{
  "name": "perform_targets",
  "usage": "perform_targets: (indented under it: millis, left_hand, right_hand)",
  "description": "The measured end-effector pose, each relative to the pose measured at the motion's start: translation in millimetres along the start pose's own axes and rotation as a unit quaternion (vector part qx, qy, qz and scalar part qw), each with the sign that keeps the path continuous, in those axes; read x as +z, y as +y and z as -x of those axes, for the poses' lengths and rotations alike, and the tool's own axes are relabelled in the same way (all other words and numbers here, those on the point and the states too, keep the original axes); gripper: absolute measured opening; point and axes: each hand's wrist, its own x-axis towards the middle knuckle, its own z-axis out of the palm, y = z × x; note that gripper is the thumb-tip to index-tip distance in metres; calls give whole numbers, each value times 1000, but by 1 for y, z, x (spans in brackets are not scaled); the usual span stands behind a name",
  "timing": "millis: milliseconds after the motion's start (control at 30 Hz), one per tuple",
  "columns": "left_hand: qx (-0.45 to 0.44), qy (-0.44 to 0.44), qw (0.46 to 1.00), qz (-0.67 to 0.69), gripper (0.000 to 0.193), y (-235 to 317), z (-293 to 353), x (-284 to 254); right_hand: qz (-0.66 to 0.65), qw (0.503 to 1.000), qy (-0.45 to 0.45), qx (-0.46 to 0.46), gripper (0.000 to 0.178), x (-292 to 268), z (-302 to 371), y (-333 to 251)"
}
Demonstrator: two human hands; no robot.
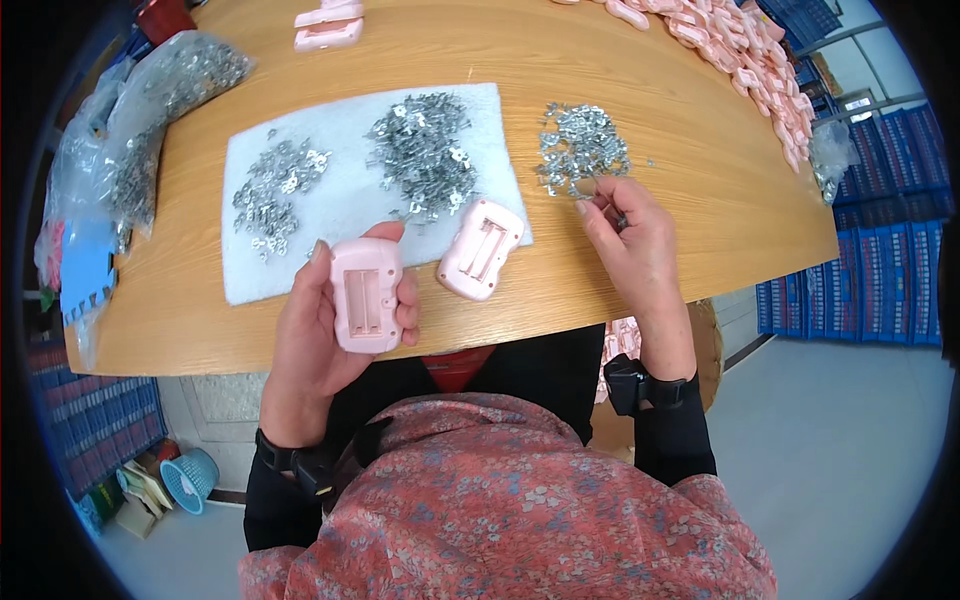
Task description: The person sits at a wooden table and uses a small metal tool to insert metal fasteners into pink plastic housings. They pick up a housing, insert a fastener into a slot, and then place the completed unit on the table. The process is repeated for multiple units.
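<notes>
My left hand (312, 325) is closed around a pink plastic housing (366, 300), its battery compartment facing up. A second pink housing (484, 250), also with its compartment upward, lies tilted on the near edge of a white cloth (340, 150). My right hand (637, 235) is at the near edge of a pile of small metal pieces (585, 145) on the bare table. Its thumb and fingers are curled together, with something small and greyish by the fingers that I cannot make out. On the cloth are two more heaps of metal contacts, a dense heap (425, 150) and a looser heap (275, 195).
Clear plastic bags of metal parts (150, 120) stand at the table's left. Many pink housings (740, 60) are piled along the far right edge. More pink parts (328, 28) lie at the far side. Blue stacked crates (850, 280) are beyond the wooden table (700, 240).
</notes>
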Motion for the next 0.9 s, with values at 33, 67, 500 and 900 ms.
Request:
perform_targets:
  millis: [33, 67, 500, 900]
  left_hand:
    - [2, 3, 1000, -2, 64, 0, 0, 1]
    - [0, 2, 1000, -2, 64, 0, 0, 1]
    - [-3, -1, 1000, 4, 66, 1, 0, 0]
    - [-50, 77, 993, -69, 58, 9, -18, 49]
  right_hand:
    - [-2, 1000, -1, -3, 19, 0, -2, 0]
    - [-4, 1000, -2, -7, 19, 1, -4, -1]
    - [159, 978, -25, -135, 12, 22, -59, -1]
    - [-386, 905, -176, -7, 12, 23, -13, -51]
